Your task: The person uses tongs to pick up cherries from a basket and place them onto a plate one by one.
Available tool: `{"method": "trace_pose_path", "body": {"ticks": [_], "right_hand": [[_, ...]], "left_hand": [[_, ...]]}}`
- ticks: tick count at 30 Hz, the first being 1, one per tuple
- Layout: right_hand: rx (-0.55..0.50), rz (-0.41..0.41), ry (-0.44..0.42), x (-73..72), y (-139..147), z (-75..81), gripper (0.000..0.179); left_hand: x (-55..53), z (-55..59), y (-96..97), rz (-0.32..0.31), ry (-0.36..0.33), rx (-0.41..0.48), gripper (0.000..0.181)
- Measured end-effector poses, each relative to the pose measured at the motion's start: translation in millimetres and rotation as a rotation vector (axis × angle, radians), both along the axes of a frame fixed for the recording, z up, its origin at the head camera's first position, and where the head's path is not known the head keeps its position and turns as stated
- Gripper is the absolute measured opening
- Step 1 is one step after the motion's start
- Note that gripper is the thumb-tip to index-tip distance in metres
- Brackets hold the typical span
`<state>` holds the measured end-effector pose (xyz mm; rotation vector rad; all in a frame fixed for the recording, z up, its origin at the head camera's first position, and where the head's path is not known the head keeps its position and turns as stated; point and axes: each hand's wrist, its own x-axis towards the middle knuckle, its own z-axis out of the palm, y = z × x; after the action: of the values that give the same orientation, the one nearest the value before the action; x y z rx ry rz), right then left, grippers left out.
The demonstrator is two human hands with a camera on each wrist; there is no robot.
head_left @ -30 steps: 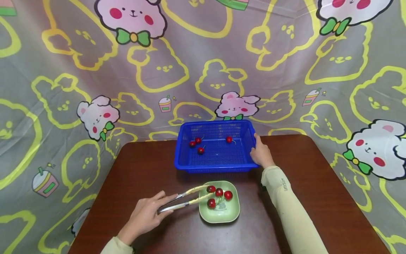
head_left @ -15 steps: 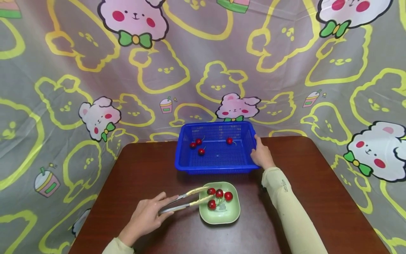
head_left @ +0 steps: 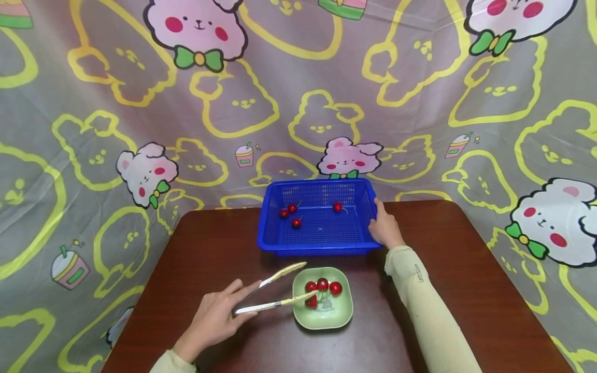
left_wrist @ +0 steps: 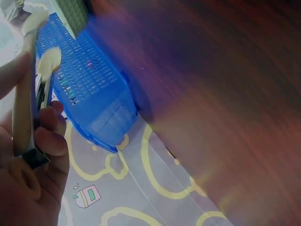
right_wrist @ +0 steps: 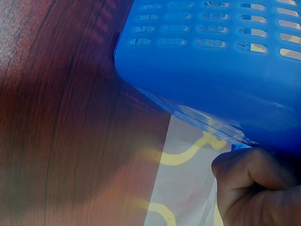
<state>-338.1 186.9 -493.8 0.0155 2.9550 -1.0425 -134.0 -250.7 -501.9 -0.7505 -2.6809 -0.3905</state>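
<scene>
The left hand [head_left: 210,317] curls round tongs [head_left: 268,306], their tips spread apart, one over cherries [head_left: 322,284] in the green dish [head_left: 326,323]; the right hand [head_left: 386,227] grips the blue basket [head_left: 317,246], thumb apparently inside its rim.

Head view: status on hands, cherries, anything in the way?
Left hand holding tongs, spread apart. Right hand gripping basket. Four cherries in dish, four in basket. No obstruction seen.

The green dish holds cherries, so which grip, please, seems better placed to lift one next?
Probably the left grip: it holds the tongs, partly over the green dish and its cherries, while the right grip is occupied holding the blue basket.
</scene>
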Motion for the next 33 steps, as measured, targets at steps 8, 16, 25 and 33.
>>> {"method": "trace_pose_path", "body": {"ticks": [8,16,25,33], "right_hand": [[0.002,-0.001,0.009,-0.6,-1.9,0.4,0.069],[0.002,-0.005,0.015,-1.3,-1.8,-0.2,0.069],[0.008,0.008,-0.002,-0.3,0.1,-0.6,0.070],[0.007,0.003,0.014,1.4,1.0,0.4,0.069]], "left_hand": [[-3.1,9.6,5.4,-0.015,0.023,0.090,0.084],[-14.0,23.4,10.2,0.014,0.021,0.141,0.089],[-50.4,40.8,18.8,0.088,0.066,0.108,0.087],[-94.0,48.6,30.9,0.174,0.031,0.073,0.082]]}}
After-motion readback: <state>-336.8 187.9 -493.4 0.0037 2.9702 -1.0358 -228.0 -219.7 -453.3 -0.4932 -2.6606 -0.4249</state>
